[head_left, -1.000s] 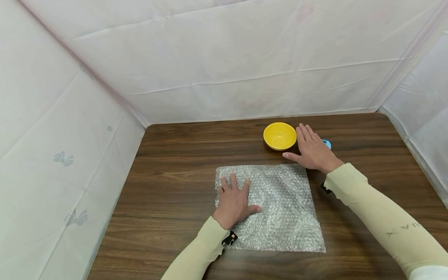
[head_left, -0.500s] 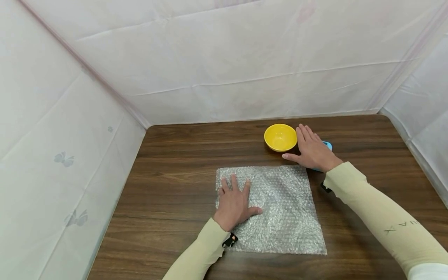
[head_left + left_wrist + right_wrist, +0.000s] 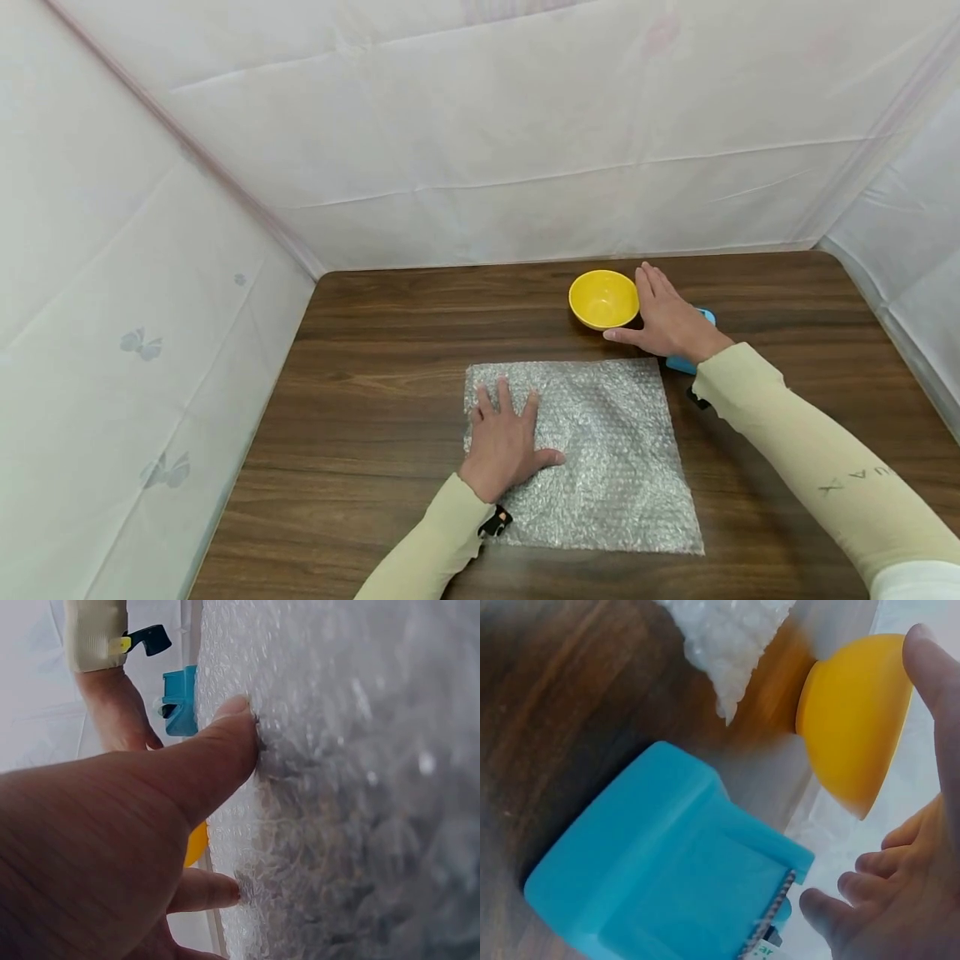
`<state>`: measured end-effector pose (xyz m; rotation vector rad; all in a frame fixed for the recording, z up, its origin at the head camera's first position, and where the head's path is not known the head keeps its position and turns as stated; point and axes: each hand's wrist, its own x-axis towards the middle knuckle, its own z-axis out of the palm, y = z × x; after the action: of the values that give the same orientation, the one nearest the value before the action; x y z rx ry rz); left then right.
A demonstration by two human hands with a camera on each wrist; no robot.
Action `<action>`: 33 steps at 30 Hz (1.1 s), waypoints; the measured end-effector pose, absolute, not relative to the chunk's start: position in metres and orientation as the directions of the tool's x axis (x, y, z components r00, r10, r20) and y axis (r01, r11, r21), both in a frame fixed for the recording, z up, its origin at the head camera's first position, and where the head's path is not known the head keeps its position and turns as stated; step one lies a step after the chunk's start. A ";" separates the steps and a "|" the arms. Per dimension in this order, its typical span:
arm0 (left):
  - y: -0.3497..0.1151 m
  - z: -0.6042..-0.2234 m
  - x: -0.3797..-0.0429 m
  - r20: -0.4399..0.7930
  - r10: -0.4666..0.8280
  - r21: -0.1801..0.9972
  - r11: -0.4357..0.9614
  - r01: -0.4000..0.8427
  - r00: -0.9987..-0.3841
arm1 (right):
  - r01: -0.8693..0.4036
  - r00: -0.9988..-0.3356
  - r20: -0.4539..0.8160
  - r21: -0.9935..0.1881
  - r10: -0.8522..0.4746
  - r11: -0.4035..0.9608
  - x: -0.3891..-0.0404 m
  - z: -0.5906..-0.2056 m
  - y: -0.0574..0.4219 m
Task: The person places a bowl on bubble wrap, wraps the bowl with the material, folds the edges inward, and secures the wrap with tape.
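My left hand [image 3: 501, 446] rests with spread fingers on the left part of a square sheet of bubble wrap [image 3: 607, 467]. In the left wrist view, its thumb [image 3: 221, 742] presses on the bubbles. A yellow bowl [image 3: 602, 298] stands upright behind the sheet. My right hand [image 3: 669, 323] is at the bowl's right side, thumb and fingers apart and extended. From the right wrist, the thumb tip appears right at the rim of the bowl [image 3: 855, 712], and the other fingers are lower, over the blue tape dispenser [image 3: 660, 855]. That dispenser [image 3: 681, 364] is partly hidden under the right hand in the head view.
All of it lies on a dark wood-grain table [image 3: 375, 417]. White sheeting [image 3: 480, 150] walls in the table's back and sides. The tape dispenser's serrated cutter [image 3: 772, 911] faces the right fingers.
My right hand has tilted and shifted slightly, uncovering more of the blue tape dispenser. The left hand stays put on the bubble wrap. The whole head view has drifted slightly.
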<state>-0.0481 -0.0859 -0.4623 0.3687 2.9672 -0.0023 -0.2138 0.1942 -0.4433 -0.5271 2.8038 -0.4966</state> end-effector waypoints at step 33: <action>-0.086 -0.464 -0.046 -0.137 0.235 0.030 0.972 0.233 -0.962 | -0.186 -0.903 -0.226 -0.562 -0.366 0.806 -0.233 -0.457 0.187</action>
<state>-0.0463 -0.0857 -0.4642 0.3551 2.9800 0.0207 -0.2333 0.1866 -0.4572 -0.4206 2.6683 -0.7831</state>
